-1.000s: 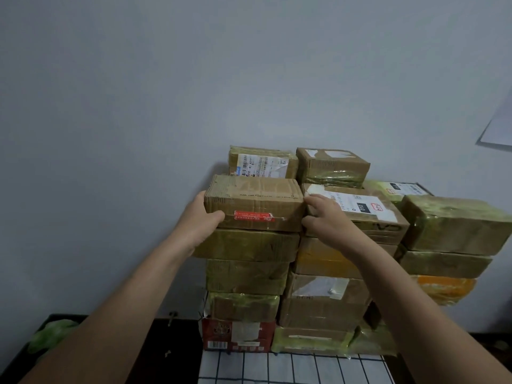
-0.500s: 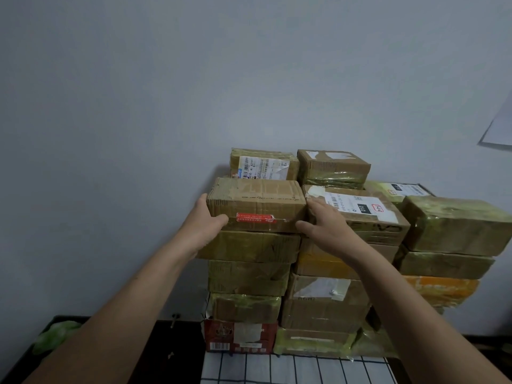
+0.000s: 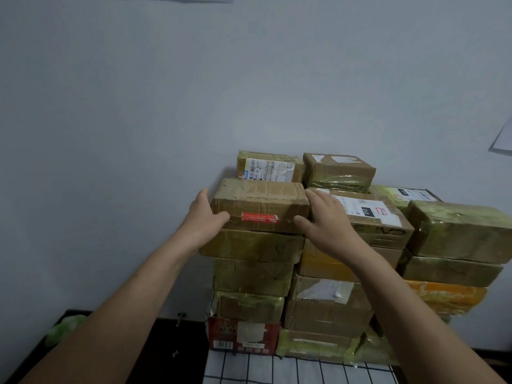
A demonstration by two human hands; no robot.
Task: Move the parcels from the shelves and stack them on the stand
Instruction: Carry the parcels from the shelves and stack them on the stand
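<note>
Cardboard parcel with a red sticker (image 3: 260, 207) tops the near-left column; left hand (image 3: 206, 217) cups its left end, right hand (image 3: 322, 217) lies spread against its right, neither gripping, likely squaring it flush.

Your stand (image 3: 302, 370) shows only at the bottom of the view: a white surface crossed by a dark wire grid, with a dark surface (image 3: 155, 353) to its left. Directly on the stand, at its far edge, you have a red carton (image 3: 243, 338) with a barcode on its front at the left, and just beside it on the right a flat parcel wrapped in yellow-green tape (image 3: 318, 345). The other parcels sit on top of these two.
</note>
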